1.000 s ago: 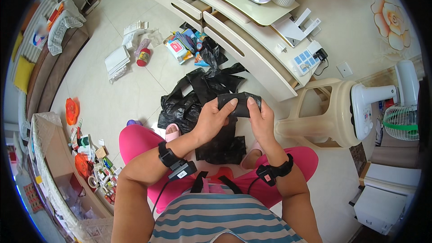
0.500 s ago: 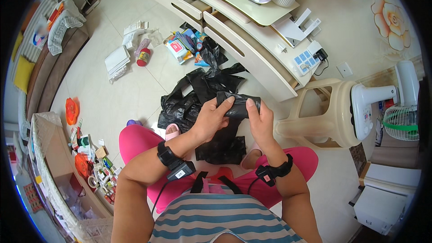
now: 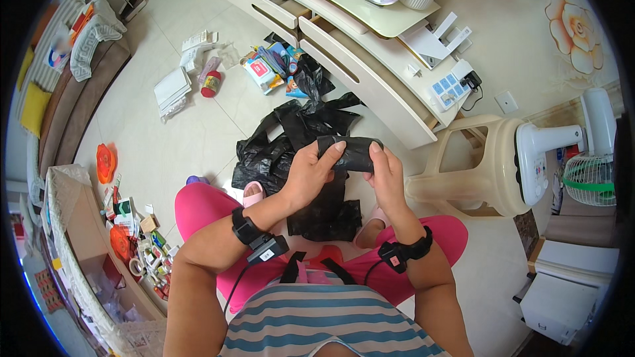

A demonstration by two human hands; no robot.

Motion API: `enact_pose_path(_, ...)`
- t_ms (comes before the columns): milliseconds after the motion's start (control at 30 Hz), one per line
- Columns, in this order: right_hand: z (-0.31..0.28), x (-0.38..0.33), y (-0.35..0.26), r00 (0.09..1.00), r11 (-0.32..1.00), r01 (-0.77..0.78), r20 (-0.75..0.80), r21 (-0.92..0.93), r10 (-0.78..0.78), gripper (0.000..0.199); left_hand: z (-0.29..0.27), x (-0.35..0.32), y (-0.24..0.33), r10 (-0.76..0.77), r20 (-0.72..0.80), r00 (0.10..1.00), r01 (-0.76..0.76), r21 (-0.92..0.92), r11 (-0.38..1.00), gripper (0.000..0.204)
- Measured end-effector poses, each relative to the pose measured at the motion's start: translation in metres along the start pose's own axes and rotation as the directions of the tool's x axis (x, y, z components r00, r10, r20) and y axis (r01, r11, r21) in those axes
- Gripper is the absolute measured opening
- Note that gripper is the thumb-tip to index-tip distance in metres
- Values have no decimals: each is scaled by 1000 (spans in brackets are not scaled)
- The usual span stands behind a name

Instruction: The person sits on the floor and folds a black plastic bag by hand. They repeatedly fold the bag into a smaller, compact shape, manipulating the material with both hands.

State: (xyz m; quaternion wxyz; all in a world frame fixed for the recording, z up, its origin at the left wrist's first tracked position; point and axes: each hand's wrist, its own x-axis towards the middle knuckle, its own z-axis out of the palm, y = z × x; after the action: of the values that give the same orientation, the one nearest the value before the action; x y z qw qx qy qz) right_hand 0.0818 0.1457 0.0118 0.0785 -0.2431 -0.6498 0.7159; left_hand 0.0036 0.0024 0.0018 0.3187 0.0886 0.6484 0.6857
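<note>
Between both hands I hold a black plastic bag (image 3: 352,155) folded into a narrow strip, level above the floor. My left hand (image 3: 308,172) closes on its left end, thumb on top. The right end is pinched by my right hand (image 3: 389,176), with its thumb pressed on the upper face and the fingers mostly hidden beneath. Below lies a spread heap of crumpled black plastic bags (image 3: 262,158), partly covered by my hands and the folded one.
Ahead stands a white cabinet with a pulled-out drawer (image 3: 370,79). Wipes packs (image 3: 260,74) and a red-capped jar (image 3: 210,84) lie on the floor. To my right is a beige stool on its side (image 3: 430,178); small items (image 3: 149,248) and a lace-covered box (image 3: 66,192) are left.
My right thumb has shifted slightly right and up along the folded bag, whose top now looks smoother and more exposed. My left hand has barely moved.
</note>
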Motion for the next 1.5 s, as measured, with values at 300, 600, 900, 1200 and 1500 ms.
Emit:
enact_pose_path(300, -2, 5, 2, 988, 984, -155, 20, 91, 154, 31, 3, -4, 1, 81, -16, 997, -78, 111, 991, 33)
enact_pose_path(600, -4, 5, 7, 992, 983, 122, -7, -138, -124, 27, 3, -3, 7, -103, 81, 991, 111, -112, 987, 27)
enact_pose_path(900, -4, 6, 13, 889, 791, 416, 17, -449, -458, 28, -5, 2, 6, -275, 200, 940, 321, -248, 914, 29)
enact_pose_path(1200, -2, 4, 8, 999, 996, 51, 8, -69, -51, 33, 2, -1, 3, -58, 55, 997, 64, -98, 993, 23)
enact_pose_path(1500, -5, 6, 15, 966, 926, 232, -39, -297, -255, 27, 2, -1, 7, -177, 128, 976, 200, -200, 959, 25)
